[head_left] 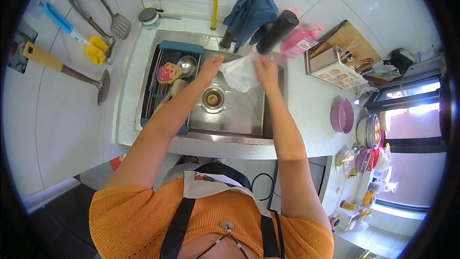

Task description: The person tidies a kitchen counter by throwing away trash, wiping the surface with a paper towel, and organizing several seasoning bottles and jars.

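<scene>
A wet-looking white cloth hangs bunched above the far part of a stainless steel sink. At its left corner is my left hand, fingers pinched on the edge. My right hand grips the cloth's right side, thumb upward. Below and between the hands lies the round drain strainer. Left of my left hand, a teal drain rack sits inside the sink, holding a metal ladle bowl and a pink and yellow sponge. My left forearm hides part of the rack.
Behind the sink, a blue towel drapes over the faucet, beside a black cylinder and a pink pump bottle. A utensil holder and purple basin stand rightward. Slotted turners hang on the left wall.
</scene>
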Demonstrator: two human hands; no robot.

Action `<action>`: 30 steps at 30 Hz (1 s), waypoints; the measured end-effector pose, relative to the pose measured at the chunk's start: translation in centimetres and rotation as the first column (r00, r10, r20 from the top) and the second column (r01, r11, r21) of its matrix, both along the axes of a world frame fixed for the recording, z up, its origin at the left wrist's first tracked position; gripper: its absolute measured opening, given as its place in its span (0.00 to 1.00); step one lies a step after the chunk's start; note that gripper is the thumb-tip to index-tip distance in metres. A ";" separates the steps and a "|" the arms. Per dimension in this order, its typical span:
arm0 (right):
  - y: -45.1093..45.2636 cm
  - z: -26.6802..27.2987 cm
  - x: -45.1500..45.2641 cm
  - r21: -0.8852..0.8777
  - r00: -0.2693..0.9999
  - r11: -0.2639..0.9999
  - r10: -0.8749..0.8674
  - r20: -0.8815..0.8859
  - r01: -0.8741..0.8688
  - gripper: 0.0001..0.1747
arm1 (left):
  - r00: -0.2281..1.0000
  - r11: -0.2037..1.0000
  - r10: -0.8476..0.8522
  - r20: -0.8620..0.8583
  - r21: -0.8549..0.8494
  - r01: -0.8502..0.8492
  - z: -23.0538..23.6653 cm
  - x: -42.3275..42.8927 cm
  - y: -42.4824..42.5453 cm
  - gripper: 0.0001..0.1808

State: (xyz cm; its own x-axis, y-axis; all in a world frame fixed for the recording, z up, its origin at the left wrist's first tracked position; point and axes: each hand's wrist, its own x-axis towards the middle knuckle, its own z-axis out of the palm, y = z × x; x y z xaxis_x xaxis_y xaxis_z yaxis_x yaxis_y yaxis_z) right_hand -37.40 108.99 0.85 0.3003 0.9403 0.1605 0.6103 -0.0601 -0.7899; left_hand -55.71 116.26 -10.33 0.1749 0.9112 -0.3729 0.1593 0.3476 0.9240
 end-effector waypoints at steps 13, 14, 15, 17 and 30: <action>0.5 3.1 -0.7 -0.203 0.950 0.970 0.185 0.251 -0.136 0.24 | 0.834 0.842 -0.490 0.253 0.386 0.378 3.4 3.2 -2.6 0.20; 0.3 3.5 -0.7 -0.217 0.960 0.968 0.175 0.218 -0.127 0.23 | 0.860 0.844 -0.478 0.177 0.362 0.395 3.3 3.2 -2.5 0.19; 0.2 4.0 -0.7 -0.231 0.969 0.966 0.163 0.183 -0.119 0.22 | 0.880 0.848 -0.465 0.099 0.337 0.410 3.3 3.2 -2.5 0.18; -0.2 4.7 -0.7 -0.192 0.988 0.974 0.134 0.080 -0.117 0.19 | 0.866 0.894 -0.447 0.223 0.144 0.424 2.4 2.5 -1.9 0.17; -1.4 3.7 3.3 -0.113 0.984 0.992 0.071 0.161 -0.053 0.16 | 0.649 0.992 -0.079 0.757 -0.006 0.127 2.5 1.2 -0.6 0.08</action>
State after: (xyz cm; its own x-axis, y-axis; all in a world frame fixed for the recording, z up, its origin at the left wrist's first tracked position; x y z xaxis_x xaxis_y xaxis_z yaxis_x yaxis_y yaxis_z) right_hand -34.06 107.55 4.59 0.2190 0.9707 0.0991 0.7367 -0.0979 -0.6691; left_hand -54.50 115.66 -7.80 0.5089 0.8529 -0.1166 -0.5456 0.4243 0.7227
